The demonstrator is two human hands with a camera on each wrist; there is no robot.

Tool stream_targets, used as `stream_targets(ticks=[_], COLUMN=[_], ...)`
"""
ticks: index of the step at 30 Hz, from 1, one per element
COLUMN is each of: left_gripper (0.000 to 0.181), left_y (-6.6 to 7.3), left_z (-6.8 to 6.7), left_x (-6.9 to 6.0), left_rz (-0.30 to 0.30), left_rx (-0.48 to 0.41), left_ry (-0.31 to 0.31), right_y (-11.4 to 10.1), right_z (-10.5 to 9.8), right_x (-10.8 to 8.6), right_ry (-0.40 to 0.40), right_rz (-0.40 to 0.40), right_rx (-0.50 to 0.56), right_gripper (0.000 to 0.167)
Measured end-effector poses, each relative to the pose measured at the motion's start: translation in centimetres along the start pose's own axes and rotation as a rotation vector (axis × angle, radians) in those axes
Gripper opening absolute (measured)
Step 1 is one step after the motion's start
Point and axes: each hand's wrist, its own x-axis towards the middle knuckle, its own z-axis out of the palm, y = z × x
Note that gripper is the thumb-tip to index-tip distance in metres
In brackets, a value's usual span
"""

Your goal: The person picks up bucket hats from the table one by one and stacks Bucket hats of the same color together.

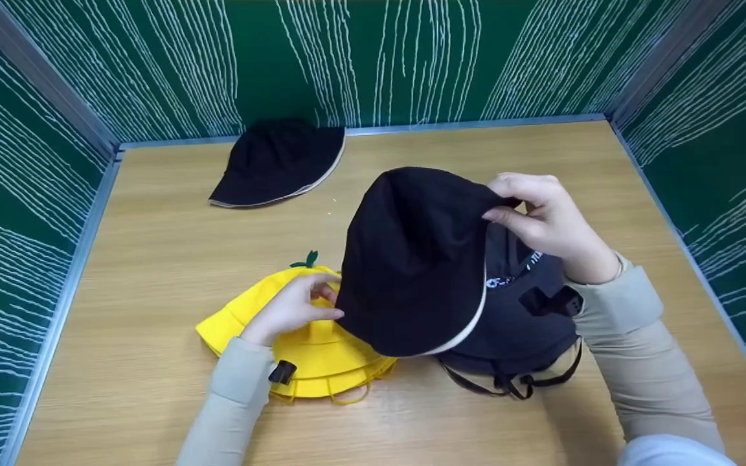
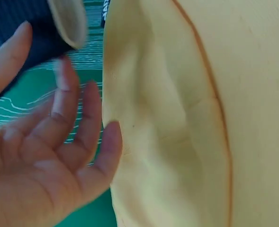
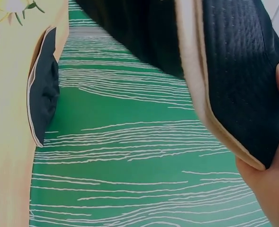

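A black bucket hat (image 1: 412, 272) with a pale brim edge is held up above the table. My right hand (image 1: 551, 223) pinches its brim between thumb and fingers; the right wrist view shows this hat (image 3: 243, 71) close up. At the hat's other side is my left hand (image 1: 295, 307), fingers spread and loosely bent in the left wrist view, fingertips by the dark fabric (image 2: 30, 42). Below that hand lie stacked yellow hats (image 1: 250, 304) with a green leaf on top. Partly hidden behind the held hat is a dark hat (image 1: 522, 323) with white lettering and black cords.
Another black bucket hat (image 1: 282, 162) with a pale edge lies at the table's back left, against the green wall (image 1: 360, 65) with white wavy lines. Walls with grey metal edging enclose the wooden table (image 1: 153, 259) at the back and sides.
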Motion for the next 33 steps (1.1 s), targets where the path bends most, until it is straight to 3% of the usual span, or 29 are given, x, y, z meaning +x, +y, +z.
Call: stream_targets(ticks=[3,6,9,11,15,18,22,26,33], left_gripper=[0.034,0.036,0.035,0.032,0.023,0.020,0.018,0.015,0.016], left_y=[-0.1,0.0,0.1,0.2,1.0,1.7,2.2,2.2,2.3], left_z=[0.0,0.0,-0.2,-0.4,-1.6,-2.5,-3.4,-4.0,-4.5], left_x=[0.0,-0.2,-0.4,-0.5,-0.4,-0.4,-0.2,0.3,0.3], left_rz=[0.057,0.063,0.063,0.050,0.029,0.040,0.049,0.090,0.201], left_rx=[-0.004,-0.091,-0.207,-0.265,-0.387,-0.449,-0.433,-0.377,-0.318], left_ry=[-0.058,-0.094,-0.049,0.051,0.358,0.535,0.682,0.791,0.917], right_y=[0.1,0.3,0.5,0.5,1.2,2.1,3.3,4.5,6.4], right_z=[-0.3,-0.6,-1.2,-1.6,-1.9,-1.6,-0.9,0.1,0.8], right_x=[0.0,-0.3,-0.6,-0.8,-1.1,-1.3,-1.4,-1.6,-2.5], right_ry=[0.032,0.056,0.046,0.028,0.002,0.002,0.004,0.016,0.036], right_rz=[-0.008,0.000,0.025,0.053,0.131,0.203,0.300,0.407,0.633], right_rx=[0.020,0.013,-0.058,-0.127,-0.257,-0.305,-0.317,-0.279,-0.059], right_gripper=[0.004,0.002,0.002,0.007,0.020,0.021,0.019,0.021,0.037])
